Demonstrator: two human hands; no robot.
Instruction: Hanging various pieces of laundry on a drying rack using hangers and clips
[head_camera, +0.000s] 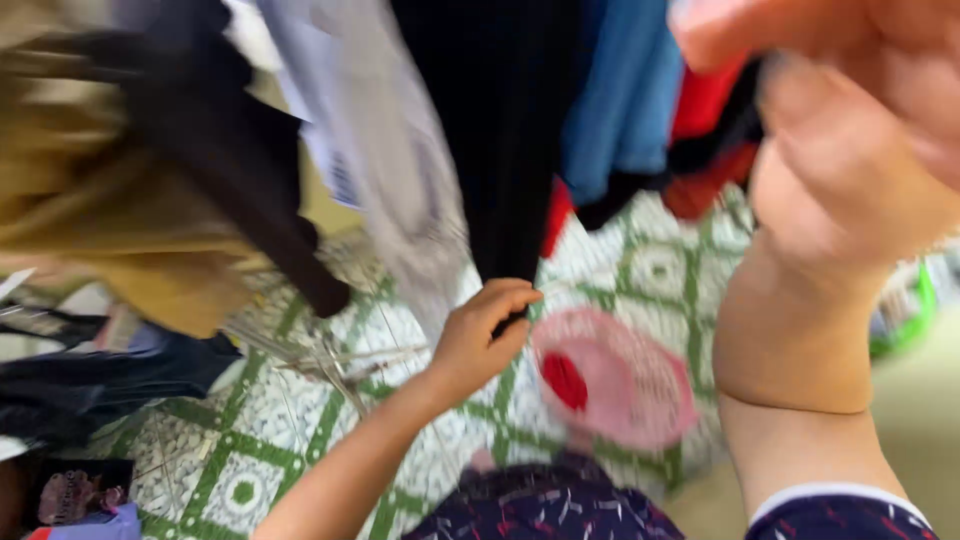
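A black garment (505, 130) hangs down in the middle of the head view. My left hand (483, 335) is closed around its lower end, pinching the cloth between thumb and fingers. My right hand (850, 140) is raised close to the camera at the upper right, blurred, with fingers curled; whether it holds anything cannot be made out. Beside the black garment hang a pale grey-white one (385, 150) on its left and a blue one (625, 90) on its right.
Red clothing (705, 100) hangs at the right, mustard-yellow and dark clothes (110, 200) at the left. A pink basket (625, 385) with something red inside sits on the green-and-white patterned floor (250, 440). Several wire hangers (320, 365) lie there too.
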